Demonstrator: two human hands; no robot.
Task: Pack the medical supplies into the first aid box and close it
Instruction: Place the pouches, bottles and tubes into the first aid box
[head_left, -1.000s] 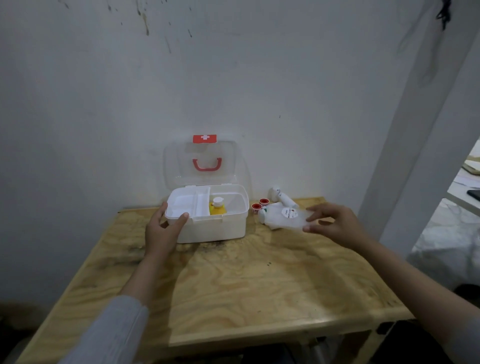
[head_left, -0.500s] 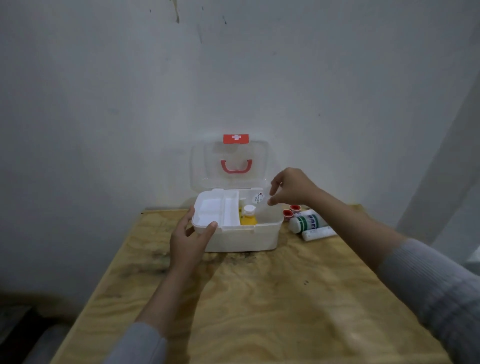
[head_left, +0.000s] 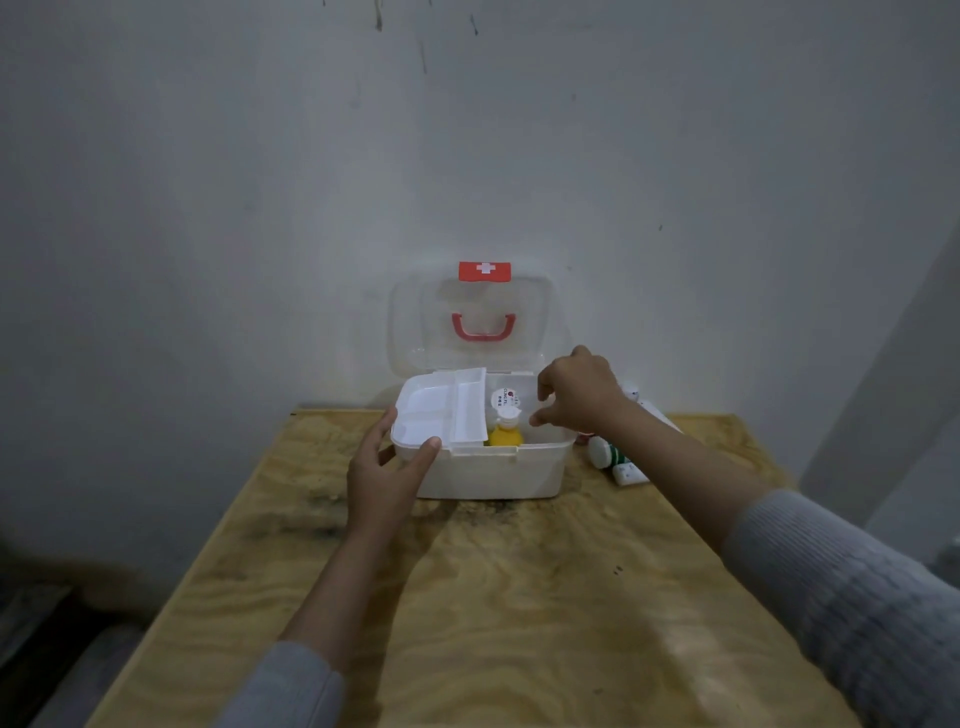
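The white first aid box (head_left: 488, 470) stands at the back of the plywood table (head_left: 519, 597), its clear lid (head_left: 470, 358) with a red handle upright against the wall. A white divided tray (head_left: 441, 410) rests on the box's left half. In the right half stand a yellow bottle (head_left: 505, 435) with a white cap and a clear packet with a round white label (head_left: 506, 399). My left hand (head_left: 387, 475) grips the box's front left corner, thumb on the rim. My right hand (head_left: 576, 392) hovers over the box's right side, fingers apart beside the packet.
Right of the box, partly behind my right forearm, lie a white bottle with a green label (head_left: 605, 452), a white tube (head_left: 631, 474) and another white item (head_left: 649, 408). A grey wall runs close behind the table. The floor drops away to the left.
My right hand carried the clear packet from the right of the table into the box and now sits lower over the box's right side. The left hand stays on the box.
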